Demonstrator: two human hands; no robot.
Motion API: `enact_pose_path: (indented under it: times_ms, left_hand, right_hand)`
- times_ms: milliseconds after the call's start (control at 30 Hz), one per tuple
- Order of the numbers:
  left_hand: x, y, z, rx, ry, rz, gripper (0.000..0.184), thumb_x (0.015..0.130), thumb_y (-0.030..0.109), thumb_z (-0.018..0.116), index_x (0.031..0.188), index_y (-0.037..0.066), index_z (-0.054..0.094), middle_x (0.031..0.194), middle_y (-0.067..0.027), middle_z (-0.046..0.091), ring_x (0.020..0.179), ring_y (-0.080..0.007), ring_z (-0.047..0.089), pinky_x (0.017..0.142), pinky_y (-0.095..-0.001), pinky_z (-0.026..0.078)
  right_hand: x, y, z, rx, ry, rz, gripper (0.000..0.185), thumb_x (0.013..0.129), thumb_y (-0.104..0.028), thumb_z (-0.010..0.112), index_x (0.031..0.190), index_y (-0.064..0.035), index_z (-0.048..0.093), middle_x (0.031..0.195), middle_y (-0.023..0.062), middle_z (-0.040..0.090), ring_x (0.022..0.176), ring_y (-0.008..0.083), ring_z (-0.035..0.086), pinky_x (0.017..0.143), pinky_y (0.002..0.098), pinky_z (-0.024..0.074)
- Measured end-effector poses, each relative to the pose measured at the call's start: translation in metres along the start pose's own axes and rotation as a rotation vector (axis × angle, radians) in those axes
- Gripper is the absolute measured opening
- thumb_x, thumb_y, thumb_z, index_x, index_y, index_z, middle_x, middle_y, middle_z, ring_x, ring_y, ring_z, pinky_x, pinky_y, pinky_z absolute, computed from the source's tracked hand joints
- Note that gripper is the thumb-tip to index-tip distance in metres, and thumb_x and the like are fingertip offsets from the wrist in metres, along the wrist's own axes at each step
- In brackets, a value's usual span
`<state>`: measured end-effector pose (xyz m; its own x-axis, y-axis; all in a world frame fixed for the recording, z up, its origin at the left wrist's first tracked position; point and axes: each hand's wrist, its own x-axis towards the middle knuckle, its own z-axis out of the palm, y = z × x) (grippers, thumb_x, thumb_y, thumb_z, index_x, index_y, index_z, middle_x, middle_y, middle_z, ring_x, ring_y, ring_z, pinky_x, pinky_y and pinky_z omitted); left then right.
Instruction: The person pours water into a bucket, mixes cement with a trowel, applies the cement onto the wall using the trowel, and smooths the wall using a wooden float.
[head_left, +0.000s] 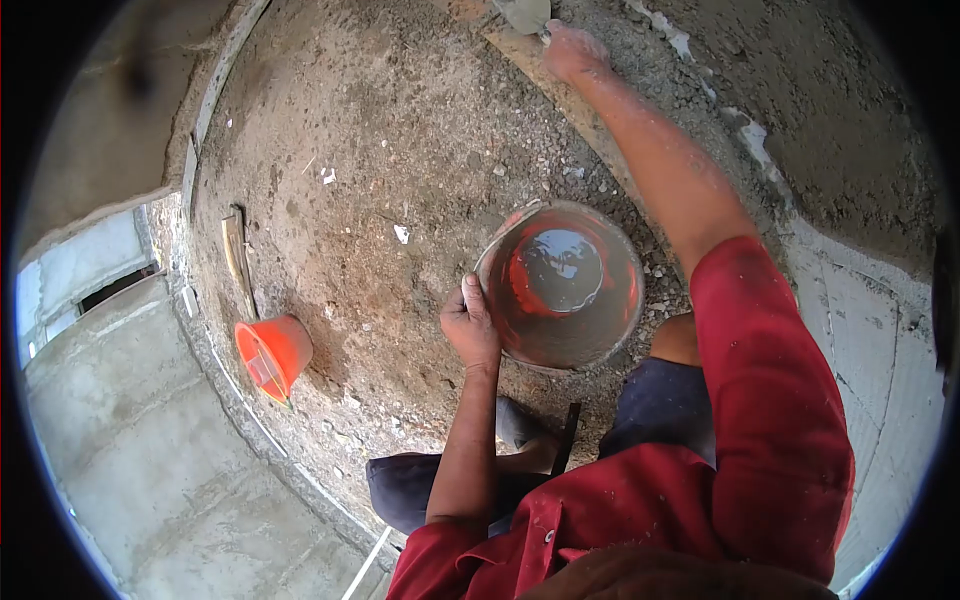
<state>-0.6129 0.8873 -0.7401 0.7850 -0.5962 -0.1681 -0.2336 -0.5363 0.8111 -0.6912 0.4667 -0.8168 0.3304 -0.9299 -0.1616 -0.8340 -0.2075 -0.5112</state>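
Observation:
My left hand (470, 322) grips the left rim of a round basin (622, 335), thumb on the edge and fingers closed below it. Grey slurry and watery liquid lie inside the basin, with red-orange wall showing through. Far forward at the top, my right hand (572, 50) is closed around the handle of a trowel (524, 12), whose blade is partly cut off by the frame edge. Beside that hand, a long board (560, 88) lies along the foot of the rough wall.
An orange bucket (290, 343) lies tilted at the left, near wooden strips (236, 262). Gravelly soil (370, 150) spreads ahead. Rough plaster (830, 110) is at the upper right, pale blocks (855, 320) at the right, and a grey concrete surface (150, 400) at the left.

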Motion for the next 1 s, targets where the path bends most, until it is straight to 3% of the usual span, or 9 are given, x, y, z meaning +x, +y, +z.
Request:
enact_pose_path:
  times_ms: [133, 267, 333, 433, 533, 667, 733, 833, 1000]
  left_hand:
    - [0.002, 0.002, -0.002, 0.02, -0.015, -0.014, 0.054, 0.109, 0.038, 0.06, 0.07, 0.0, 0.054, 0.063, 0.0023, 0.047, 0.065, -0.0095, 0.04, 0.056, -0.0331, 0.037]
    - [-0.002, 0.004, -0.004, -0.075, -0.064, -0.024, 0.054, 0.11, 0.039, 0.058, 0.072, 0.001, 0.058, 0.066, 0.0045, 0.051, 0.066, -0.0087, 0.041, 0.058, -0.0308, 0.038]
    - [-0.01, 0.003, -0.011, -0.241, -0.111, -0.102, 0.05, 0.112, 0.038, 0.056, 0.08, 0.0, 0.066, 0.072, 0.0039, 0.059, 0.067, -0.0086, 0.048, 0.061, -0.0295, 0.043]
    - [-0.023, 0.026, -0.052, -0.3, -0.172, -0.247, 0.051, 0.114, 0.039, 0.048, 0.109, -0.005, 0.074, 0.096, -0.008, 0.075, 0.083, -0.0136, 0.067, 0.075, -0.0305, 0.056]
    - [-0.03, 0.052, -0.106, -0.529, -0.045, -0.462, 0.061, 0.112, 0.048, 0.045, 0.133, -0.008, 0.062, 0.124, -0.0216, 0.071, 0.107, -0.0282, 0.072, 0.095, -0.0405, 0.061]
    - [-0.025, 0.061, -0.166, -0.69, 0.001, -0.395, 0.068, 0.112, 0.053, 0.041, 0.153, -0.001, 0.046, 0.151, -0.0208, 0.055, 0.135, -0.0339, 0.057, 0.115, -0.0497, 0.048]
    - [-0.023, 0.073, -0.172, -0.738, -0.009, -0.32, 0.067, 0.113, 0.052, 0.039, 0.157, 0.002, 0.042, 0.157, -0.0189, 0.049, 0.141, -0.0343, 0.05, 0.12, -0.0517, 0.041]
    - [-0.007, 0.068, -0.164, -0.762, -0.005, -0.36, 0.064, 0.113, 0.049, 0.04, 0.156, 0.002, 0.043, 0.158, -0.0176, 0.049, 0.141, -0.0327, 0.052, 0.119, -0.0498, 0.044]
    - [0.029, 0.044, -0.109, -0.738, -0.084, -0.361, 0.063, 0.113, 0.048, 0.04, 0.154, 0.0, 0.045, 0.156, -0.0164, 0.052, 0.138, -0.032, 0.055, 0.117, -0.0481, 0.048]
  right_hand:
    - [-0.048, 0.002, 0.009, -0.116, -0.173, -0.326, 0.039, 0.096, -0.018, 0.058, 0.135, -0.0147, 0.063, 0.119, 0.0214, 0.072, 0.114, 0.0444, 0.069, 0.096, 0.0557, 0.0554]
    - [-0.087, 0.037, 0.005, -0.061, -0.164, -0.271, 0.037, 0.095, -0.015, 0.059, 0.132, -0.0159, 0.062, 0.115, 0.0211, 0.072, 0.112, 0.043, 0.069, 0.095, 0.0566, 0.0552]
    - [-0.122, 0.049, 0.01, -0.111, -0.277, -0.222, 0.036, 0.094, -0.014, 0.059, 0.13, -0.0154, 0.062, 0.115, 0.0212, 0.072, 0.111, 0.0427, 0.069, 0.093, 0.0573, 0.0548]
    - [-0.175, 0.068, -0.011, -0.165, -0.457, -0.633, 0.036, 0.094, -0.014, 0.06, 0.13, -0.0153, 0.061, 0.112, 0.0214, 0.072, 0.108, 0.044, 0.069, 0.091, 0.0579, 0.0545]
    - [-0.214, 0.091, 0.005, 0.124, -0.101, -0.398, 0.036, 0.092, -0.01, 0.06, 0.128, -0.0144, 0.06, 0.106, 0.02, 0.072, 0.104, 0.0455, 0.069, 0.088, 0.0589, 0.0538]
    - [-0.281, 0.116, 0.022, -0.136, -0.413, -0.303, 0.047, 0.091, -0.014, 0.065, 0.137, -0.0173, 0.054, 0.112, 0.0185, 0.069, 0.106, 0.0421, 0.068, 0.087, 0.056, 0.0547]
    - [-0.322, 0.122, -0.012, -0.18, -0.544, -0.52, 0.046, 0.092, -0.017, 0.065, 0.136, -0.0177, 0.054, 0.114, 0.0164, 0.068, 0.108, 0.0407, 0.068, 0.087, 0.0543, 0.055]
    - [-0.373, 0.14, -0.044, -0.09, -0.553, -0.459, 0.035, 0.098, -0.021, 0.06, 0.132, -0.0162, 0.057, 0.127, 0.0153, 0.068, 0.114, 0.0421, 0.067, 0.092, 0.0495, 0.0546]
    - [-0.476, 0.2, -0.041, 0.328, -0.077, 0.171, 0.049, 0.098, -0.036, 0.068, 0.141, -0.0173, 0.056, 0.128, 0.0182, 0.07, 0.118, 0.0386, 0.068, 0.095, 0.0454, 0.0542]
